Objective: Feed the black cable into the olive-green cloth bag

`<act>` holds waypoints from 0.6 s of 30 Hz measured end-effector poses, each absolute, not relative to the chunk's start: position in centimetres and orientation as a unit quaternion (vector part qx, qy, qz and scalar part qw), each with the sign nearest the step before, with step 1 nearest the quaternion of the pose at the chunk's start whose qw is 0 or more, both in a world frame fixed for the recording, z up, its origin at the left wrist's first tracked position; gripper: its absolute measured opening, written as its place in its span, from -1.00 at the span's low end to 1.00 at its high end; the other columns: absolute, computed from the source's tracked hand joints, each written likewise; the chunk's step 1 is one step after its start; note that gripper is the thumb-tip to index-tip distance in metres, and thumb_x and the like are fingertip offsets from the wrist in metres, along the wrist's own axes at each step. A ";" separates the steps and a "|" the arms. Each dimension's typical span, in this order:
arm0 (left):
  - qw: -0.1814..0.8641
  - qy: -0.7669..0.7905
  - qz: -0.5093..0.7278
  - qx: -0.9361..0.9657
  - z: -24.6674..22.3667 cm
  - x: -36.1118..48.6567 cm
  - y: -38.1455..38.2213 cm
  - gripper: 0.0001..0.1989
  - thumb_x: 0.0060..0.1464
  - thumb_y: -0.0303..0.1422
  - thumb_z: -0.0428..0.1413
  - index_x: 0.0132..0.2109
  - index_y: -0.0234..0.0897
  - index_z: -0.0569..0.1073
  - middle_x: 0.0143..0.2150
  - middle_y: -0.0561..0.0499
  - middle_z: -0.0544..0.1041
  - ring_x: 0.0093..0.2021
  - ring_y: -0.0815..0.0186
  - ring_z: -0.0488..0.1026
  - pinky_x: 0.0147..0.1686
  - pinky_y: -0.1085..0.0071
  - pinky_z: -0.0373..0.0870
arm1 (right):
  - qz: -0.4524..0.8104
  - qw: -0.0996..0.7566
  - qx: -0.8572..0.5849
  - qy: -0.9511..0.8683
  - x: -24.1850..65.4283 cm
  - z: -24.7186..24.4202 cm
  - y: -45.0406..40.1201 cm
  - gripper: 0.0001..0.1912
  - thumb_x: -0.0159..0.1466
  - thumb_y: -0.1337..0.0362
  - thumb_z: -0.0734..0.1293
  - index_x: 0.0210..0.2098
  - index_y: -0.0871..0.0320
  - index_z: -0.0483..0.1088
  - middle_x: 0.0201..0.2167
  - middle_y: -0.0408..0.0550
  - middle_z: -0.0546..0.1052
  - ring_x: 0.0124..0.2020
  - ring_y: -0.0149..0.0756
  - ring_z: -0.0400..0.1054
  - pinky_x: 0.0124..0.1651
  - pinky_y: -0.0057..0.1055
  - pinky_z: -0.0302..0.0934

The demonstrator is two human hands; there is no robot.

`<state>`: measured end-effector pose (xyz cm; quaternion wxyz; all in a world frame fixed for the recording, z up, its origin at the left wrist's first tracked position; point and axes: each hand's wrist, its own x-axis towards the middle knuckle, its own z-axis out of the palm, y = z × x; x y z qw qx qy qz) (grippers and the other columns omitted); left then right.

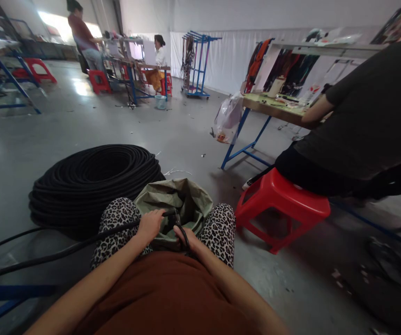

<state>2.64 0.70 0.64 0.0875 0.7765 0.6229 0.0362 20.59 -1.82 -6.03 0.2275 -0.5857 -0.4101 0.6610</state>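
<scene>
Between the knees stands an open green sack [162, 190]. My left hand [150, 224] is closed round a black cord [78, 245], which runs off to the left edge; its end points over the sack's mouth. Just right of it, my right hand [187, 238] grips black-handled scissors [183, 231], whose blades are up against the cord near its end. Whether the blades are apart is too small to tell. A big coil of black cord [64, 186] lies on the floor beyond my left knee.
A red stool [287, 190] with a seated person [368, 111] is close on the right, beside a worktable [273, 108]. A plastic bag [229, 116] hangs from that table. Blue metal legs [12, 292] show at lower left. Farther off are a blue rack [200, 70] and people at tables.
</scene>
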 end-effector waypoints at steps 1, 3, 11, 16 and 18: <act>0.087 0.620 0.033 0.779 0.7 2.6 0.7 -0.67 0.26 -0.42 -0.09 0.10 -0.26 0.42 -0.01 -0.13 0.57 -0.02 0.22 0.48 -0.06 0.30 0.30 | 0.662 0.226 -0.588 -0.406 20.6 -6.2 -1.8 -0.62 0.35 0.04 0.28 -0.42 0.23 0.34 -0.61 -0.19 0.36 -0.63 -0.45 0.24 -0.52 -0.53 0.17; 0.090 0.614 0.024 0.784 0.9 2.6 0.7 -0.66 0.26 -0.42 -0.09 0.11 -0.24 0.42 0.00 -0.12 0.57 -0.03 0.22 0.48 -0.07 0.30 0.30 | 0.666 0.220 -0.591 -0.399 20.5 -6.5 -1.7 -0.62 0.35 0.04 0.28 -0.42 0.23 0.33 -0.61 -0.19 0.35 -0.64 -0.46 0.23 -0.53 -0.53 0.18; 0.060 0.613 -0.005 0.788 0.4 2.3 0.7 -0.65 0.26 -0.38 -0.06 0.11 -0.13 0.46 0.00 -0.08 0.56 -0.01 0.17 0.45 -0.08 0.26 0.25 | 0.646 0.206 -0.600 -0.424 20.5 -5.8 -2.0 -0.55 0.35 -0.02 0.26 -0.48 0.22 0.32 -0.66 -0.20 0.32 -0.68 -0.46 0.21 -0.59 -0.54 0.16; 0.060 0.612 -0.007 0.789 -0.1 2.2 0.5 -0.60 0.26 -0.42 -0.10 0.16 -0.12 0.43 0.00 -0.11 0.55 -0.02 0.16 0.44 -0.09 0.24 0.26 | 0.631 0.198 -0.614 -0.430 20.6 -5.7 -2.1 -0.55 0.35 -0.02 0.26 -0.50 0.21 0.33 -0.67 -0.18 0.32 -0.70 -0.43 0.21 -0.62 -0.51 0.12; 0.060 0.610 -0.009 0.790 -0.2 2.2 0.5 -0.57 0.25 -0.45 -0.12 0.18 -0.14 0.42 0.02 -0.13 0.54 -0.01 0.15 0.44 -0.09 0.23 0.26 | 0.628 0.197 -0.618 -0.431 20.6 -5.9 -2.0 -0.53 0.34 -0.03 0.26 -0.51 0.21 0.32 -0.68 -0.18 0.32 -0.71 -0.44 0.20 -0.62 -0.52 0.11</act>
